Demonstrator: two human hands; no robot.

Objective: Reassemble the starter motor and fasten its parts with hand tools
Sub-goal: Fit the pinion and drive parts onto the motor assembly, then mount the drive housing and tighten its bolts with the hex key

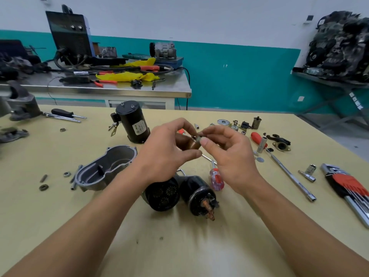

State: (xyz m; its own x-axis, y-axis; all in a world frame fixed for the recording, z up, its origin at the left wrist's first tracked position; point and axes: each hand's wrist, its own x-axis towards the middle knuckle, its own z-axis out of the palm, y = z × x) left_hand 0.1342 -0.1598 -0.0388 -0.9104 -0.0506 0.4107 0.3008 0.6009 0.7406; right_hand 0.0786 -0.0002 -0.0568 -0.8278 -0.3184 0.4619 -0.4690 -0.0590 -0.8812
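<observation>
Both my hands are up over the middle of the yellow table (60,226), meeting above the motor parts. My left hand (167,154) cups a brownish cylinder-shaped part (188,143); fingers curl round it, mostly hiding it. My right hand (229,154) pinches a small grey metal piece (198,139) between thumb and forefinger, right at the cylinder's upper right end. Whether the piece is already seated there or only touching, I cannot tell.

The cylinder's long axis seems to run left to right, tilted a little toward me, so I judge the small piece goes on along that line, from the right. The right hand does the fitting; the left only steadies.

Directly below the hands, on the near side, lie two black bodies side by side: the gear housing (162,193) on the left, open end with small gears facing me, and the solenoid (196,193) on the right, its copper stud pointing near-right. Both are just beneath my wrists, equally reachable.

The grey aluminium end cover (107,168) lies left of them, hollow side up. The black motor can (132,121) stands tilted at the far side, beyond my left hand. A red-handled screwdriver (216,179) lies under my right wrist. Sockets and an extension bar (289,173) lie to the right, well apart.
</observation>
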